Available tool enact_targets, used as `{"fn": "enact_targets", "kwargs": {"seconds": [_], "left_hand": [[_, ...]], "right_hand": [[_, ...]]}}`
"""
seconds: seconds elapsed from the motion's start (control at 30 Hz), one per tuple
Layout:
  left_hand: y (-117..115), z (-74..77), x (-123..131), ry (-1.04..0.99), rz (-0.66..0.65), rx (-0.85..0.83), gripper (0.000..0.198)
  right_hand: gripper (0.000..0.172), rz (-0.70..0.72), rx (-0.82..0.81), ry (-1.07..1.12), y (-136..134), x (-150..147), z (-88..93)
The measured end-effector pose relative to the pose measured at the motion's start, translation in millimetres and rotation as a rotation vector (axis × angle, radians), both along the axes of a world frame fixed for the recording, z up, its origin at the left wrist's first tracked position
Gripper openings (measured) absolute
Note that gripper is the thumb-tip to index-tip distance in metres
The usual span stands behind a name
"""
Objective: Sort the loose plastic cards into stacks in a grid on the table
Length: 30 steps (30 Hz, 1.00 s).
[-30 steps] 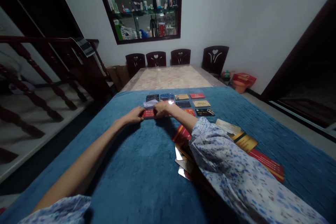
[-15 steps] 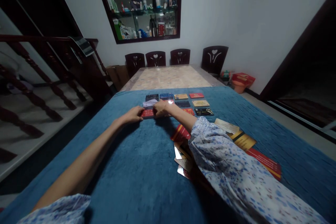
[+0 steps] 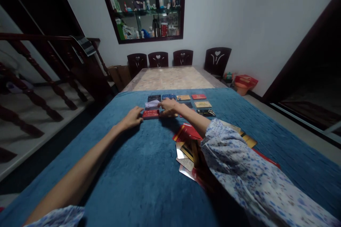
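Observation:
A red card stack (image 3: 151, 114) lies squared at the front left of several rows of cards on a blue cloth (image 3: 128, 170). My left hand (image 3: 134, 116) rests just off its left edge, fingers apart and holding nothing. On the other side, my right hand (image 3: 168, 107) hovers over the neighbouring cards with its fingers spread, hiding much of them. Behind the red stack sits a pale lilac card stack (image 3: 152, 105). The back row shows a black stack (image 3: 154, 98), a blue stack (image 3: 168, 97), a gold stack (image 3: 183, 98) and another red one.
Loose red, gold and white cards (image 3: 185, 163) lie in a heap beside my right forearm, partly covered by the sleeve. A cream card stack (image 3: 203, 104) and a black card (image 3: 206, 112) are at the right of the rows. Chairs (image 3: 183, 58) line the table's far end.
Both hands have come away from the sides of the red card stack, the left a little leftward, the right a little rightward with its fingers opening.

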<state>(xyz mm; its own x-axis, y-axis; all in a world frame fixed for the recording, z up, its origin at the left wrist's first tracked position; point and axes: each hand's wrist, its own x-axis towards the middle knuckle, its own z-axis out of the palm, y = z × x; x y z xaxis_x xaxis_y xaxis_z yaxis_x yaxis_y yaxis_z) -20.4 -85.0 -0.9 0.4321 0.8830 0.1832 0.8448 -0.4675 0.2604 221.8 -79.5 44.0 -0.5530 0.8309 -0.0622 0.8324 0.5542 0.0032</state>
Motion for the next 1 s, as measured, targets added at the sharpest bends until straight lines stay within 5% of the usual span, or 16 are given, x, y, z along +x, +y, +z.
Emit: {"fn": "enact_targets", "kwargs": {"seconds": [0.27, 1.0], "left_hand": [[-24, -2.5, 14, -0.127, -0.078, 0.174, 0.013], [-59, -13.8, 121, -0.163, -0.372, 0.169, 0.016]], "right_hand": [[0.025, -0.002, 0.107, 0.059, -23, 29, 4.2], [0.018, -0.190, 0.109, 0.046, -93, 119, -19.2]]}}
